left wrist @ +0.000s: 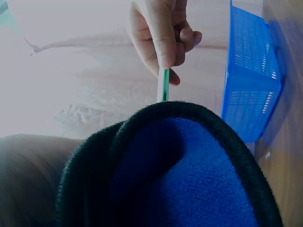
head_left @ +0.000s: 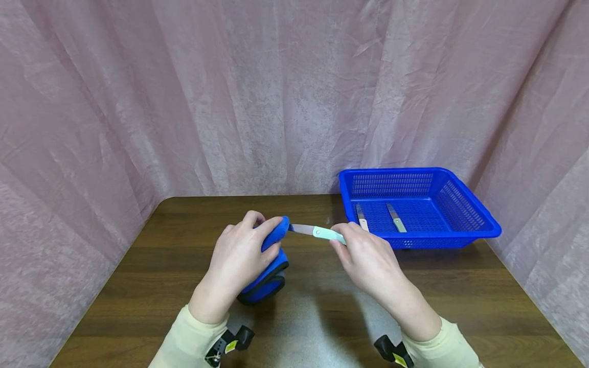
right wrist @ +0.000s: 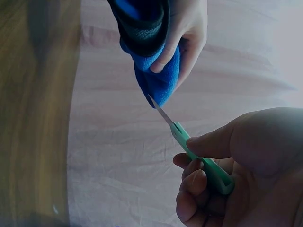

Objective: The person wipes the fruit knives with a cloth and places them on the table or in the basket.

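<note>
My left hand (head_left: 239, 253) grips a folded blue cloth (head_left: 264, 287) with black edging, which hangs down below the fingers. My right hand (head_left: 370, 258) holds a small knife by its mint-green handle (head_left: 325, 233), and the blade (head_left: 301, 229) points left. A fold of the cloth wraps the blade's tip end beside my left fingertips. In the right wrist view, the thumb lies along the knife (right wrist: 182, 138) and the fingers curl beneath it. The left wrist view shows the cloth's black border (left wrist: 189, 109) close up, hiding most of the blade.
A blue plastic basket (head_left: 432, 240) stands at the back right of the wooden table (head_left: 175, 255). Inside it lie a white-handled knife (head_left: 363, 224) and a green-handled knife (head_left: 399, 225). Pink curtains (head_left: 257, 102) hang behind the table and at its sides.
</note>
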The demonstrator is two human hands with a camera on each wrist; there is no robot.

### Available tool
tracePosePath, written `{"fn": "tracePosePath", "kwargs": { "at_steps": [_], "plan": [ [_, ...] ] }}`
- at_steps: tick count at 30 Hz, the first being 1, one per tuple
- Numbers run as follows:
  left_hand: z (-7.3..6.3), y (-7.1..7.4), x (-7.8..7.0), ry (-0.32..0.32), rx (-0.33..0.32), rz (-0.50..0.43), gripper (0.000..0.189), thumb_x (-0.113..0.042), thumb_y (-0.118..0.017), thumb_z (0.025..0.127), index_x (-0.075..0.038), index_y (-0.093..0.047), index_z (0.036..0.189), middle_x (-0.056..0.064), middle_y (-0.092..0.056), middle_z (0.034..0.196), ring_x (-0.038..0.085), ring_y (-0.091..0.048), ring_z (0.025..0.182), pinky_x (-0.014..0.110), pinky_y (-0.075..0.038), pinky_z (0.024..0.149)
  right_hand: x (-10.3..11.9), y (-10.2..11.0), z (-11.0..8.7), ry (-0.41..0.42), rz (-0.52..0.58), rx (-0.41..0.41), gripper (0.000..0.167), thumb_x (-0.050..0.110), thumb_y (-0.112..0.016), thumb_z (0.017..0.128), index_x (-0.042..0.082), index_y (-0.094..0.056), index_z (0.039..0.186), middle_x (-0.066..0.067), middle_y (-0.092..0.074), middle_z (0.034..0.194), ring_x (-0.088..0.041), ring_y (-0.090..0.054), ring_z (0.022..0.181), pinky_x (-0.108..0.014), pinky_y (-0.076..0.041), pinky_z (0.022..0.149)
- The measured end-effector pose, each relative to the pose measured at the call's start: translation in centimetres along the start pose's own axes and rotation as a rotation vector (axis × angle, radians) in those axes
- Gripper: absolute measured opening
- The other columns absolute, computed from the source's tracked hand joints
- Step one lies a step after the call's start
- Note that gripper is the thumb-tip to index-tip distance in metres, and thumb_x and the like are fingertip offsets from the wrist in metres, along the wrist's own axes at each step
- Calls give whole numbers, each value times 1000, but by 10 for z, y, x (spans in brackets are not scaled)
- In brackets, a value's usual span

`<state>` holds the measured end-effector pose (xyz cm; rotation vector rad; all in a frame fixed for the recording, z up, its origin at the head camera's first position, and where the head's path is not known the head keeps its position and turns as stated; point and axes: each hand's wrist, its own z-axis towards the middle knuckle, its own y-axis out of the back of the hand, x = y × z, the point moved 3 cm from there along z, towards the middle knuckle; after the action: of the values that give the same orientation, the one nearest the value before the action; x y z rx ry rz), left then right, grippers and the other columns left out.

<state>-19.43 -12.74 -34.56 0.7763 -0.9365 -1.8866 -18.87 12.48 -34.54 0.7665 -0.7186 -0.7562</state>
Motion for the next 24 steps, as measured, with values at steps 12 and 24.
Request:
{"fn": "tracePosePath", "kwargs": {
  "at_steps": [12,24],
  "plan": [
    [0,2,6,25,-2,9,47,-27,-84,95,-20,-77,141,14,-71,118,31,-74,83,51,-58,77,0,1,1,-8,2,3,17,14,-78,103,10,-77,119,-2,-70,92,-18,-59,69,-41,-51,57],
    [0,3,12,55,-3,3,47,-26,-82,95,-21,-77,142,15,-70,122,33,-72,84,53,-58,78,-1,1,1,-11,12,0,15,15,-76,104,11,-76,119,-2,-71,94,-19,-61,72,-43,-52,60]
  ]
}}
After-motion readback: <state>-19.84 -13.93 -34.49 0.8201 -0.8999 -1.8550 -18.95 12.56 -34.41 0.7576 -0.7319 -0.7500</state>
